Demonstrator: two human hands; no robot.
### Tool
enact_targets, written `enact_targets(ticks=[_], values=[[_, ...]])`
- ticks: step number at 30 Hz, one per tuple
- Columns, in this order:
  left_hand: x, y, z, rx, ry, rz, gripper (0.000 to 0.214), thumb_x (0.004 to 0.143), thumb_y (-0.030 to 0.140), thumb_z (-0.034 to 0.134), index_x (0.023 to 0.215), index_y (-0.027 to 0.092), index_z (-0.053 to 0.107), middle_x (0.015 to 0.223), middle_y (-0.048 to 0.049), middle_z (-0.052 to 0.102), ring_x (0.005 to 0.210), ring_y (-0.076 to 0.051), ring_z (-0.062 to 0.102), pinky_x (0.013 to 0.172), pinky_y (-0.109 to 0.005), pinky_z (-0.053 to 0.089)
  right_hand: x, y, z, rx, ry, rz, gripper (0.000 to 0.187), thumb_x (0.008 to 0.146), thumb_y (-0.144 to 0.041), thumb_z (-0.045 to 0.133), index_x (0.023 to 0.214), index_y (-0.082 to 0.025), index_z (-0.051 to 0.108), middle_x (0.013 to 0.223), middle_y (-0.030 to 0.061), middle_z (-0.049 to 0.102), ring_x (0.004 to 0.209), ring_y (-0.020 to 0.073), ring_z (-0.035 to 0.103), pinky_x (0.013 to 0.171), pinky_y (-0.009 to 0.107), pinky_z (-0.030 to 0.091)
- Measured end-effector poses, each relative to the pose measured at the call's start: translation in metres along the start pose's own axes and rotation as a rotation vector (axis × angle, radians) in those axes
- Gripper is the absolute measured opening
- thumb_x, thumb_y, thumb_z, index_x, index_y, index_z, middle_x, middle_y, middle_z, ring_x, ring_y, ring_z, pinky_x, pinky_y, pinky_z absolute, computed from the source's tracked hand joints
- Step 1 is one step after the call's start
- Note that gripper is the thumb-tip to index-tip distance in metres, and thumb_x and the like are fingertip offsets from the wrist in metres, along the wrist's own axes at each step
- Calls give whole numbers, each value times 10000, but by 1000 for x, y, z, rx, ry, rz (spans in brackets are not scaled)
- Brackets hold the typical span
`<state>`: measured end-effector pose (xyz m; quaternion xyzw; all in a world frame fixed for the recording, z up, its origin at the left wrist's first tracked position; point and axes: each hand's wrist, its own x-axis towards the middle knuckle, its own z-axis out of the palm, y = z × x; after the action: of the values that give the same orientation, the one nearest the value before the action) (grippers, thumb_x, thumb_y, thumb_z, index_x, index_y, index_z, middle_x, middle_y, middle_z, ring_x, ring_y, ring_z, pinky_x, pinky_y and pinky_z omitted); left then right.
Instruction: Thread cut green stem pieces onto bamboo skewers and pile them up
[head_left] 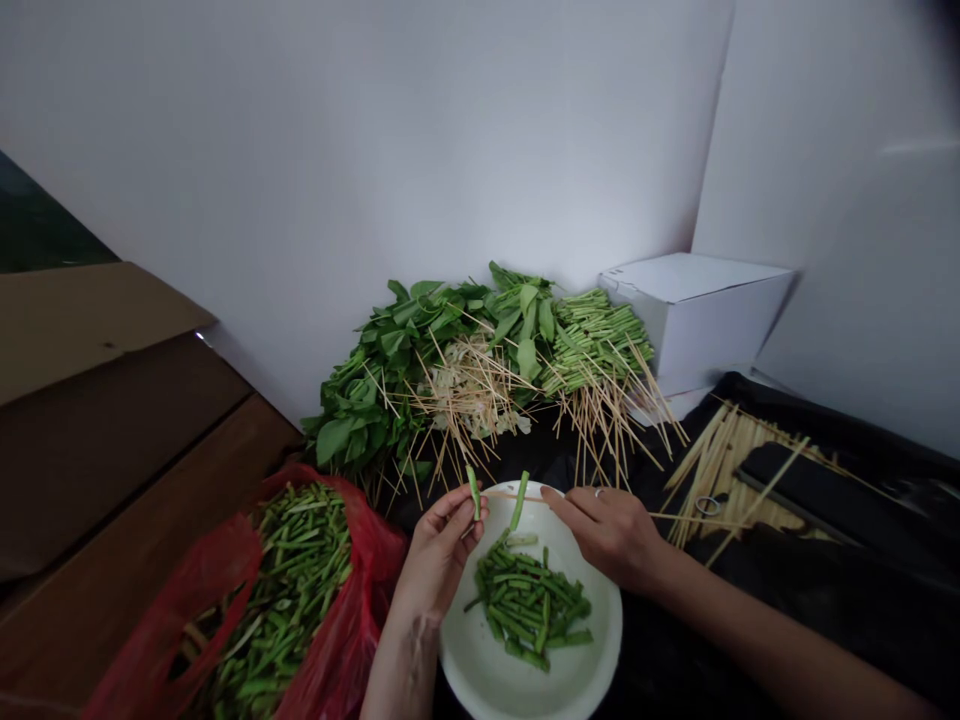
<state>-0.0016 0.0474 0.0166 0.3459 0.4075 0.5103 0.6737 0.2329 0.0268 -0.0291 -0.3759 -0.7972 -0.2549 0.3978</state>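
My left hand [442, 545] is closed in a pinch on a short green stem piece [473, 490], held upright over the far rim of a white plate [487, 670]. My right hand [611, 530], with a ring on one finger, grips a thin bamboo skewer [517, 497] that points left toward the other hand. A second green stem piece [519, 500] sits on that skewer between the two hands. A pile of cut green stems [529, 605] lies on the plate below.
A red plastic bag [217, 580] of cut stems lies at the left. Skewered leafy greens [420, 370] and skewered stems [600, 345] are heaped against the wall. A white box [697, 310], loose skewers [727, 465] on black sheeting and a cardboard flap [82, 320] surround them.
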Motion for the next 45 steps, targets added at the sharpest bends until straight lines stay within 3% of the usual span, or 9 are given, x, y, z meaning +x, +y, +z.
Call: enact_targets(ticks=[6,14,26,36,45], values=[[-1,1,3,1,6,7,348,622,221,861,943,135,760,828,-53,742,714,-89,648,671,-167,513,0,0,-1,-3,-23,-7,284,921,-140,467,1152,-97,626,734,24,617,612,123,525,563,279,398],[1,-2,1,-3,103,9,341,558,227,893,862,131,775,775,-48,750,670,-87,651,657,-176,518,-1,0,-1,8,-53,-21,311,899,-112,467,1176,-93,608,736,19,604,618,125,529,555,283,401],[1,-5,6,90,80,25,316,550,253,894,813,125,775,763,-56,751,643,-98,646,668,-201,534,-3,-5,-1,5,-102,-19,281,921,-137,460,1155,-101,612,754,25,623,610,124,535,540,290,382],[-2,-5,9,59,69,-45,339,493,254,922,770,126,776,706,-37,744,599,-72,629,629,-168,524,-3,-8,-1,51,-119,3,260,933,-140,449,1137,-107,607,774,23,642,619,123,556,548,289,396],[-3,-12,9,138,88,29,317,533,285,907,775,128,777,672,-16,722,585,-60,598,615,-155,506,-2,-11,-2,127,-151,54,239,935,-156,453,1116,-116,604,753,11,623,625,126,565,543,281,394]])
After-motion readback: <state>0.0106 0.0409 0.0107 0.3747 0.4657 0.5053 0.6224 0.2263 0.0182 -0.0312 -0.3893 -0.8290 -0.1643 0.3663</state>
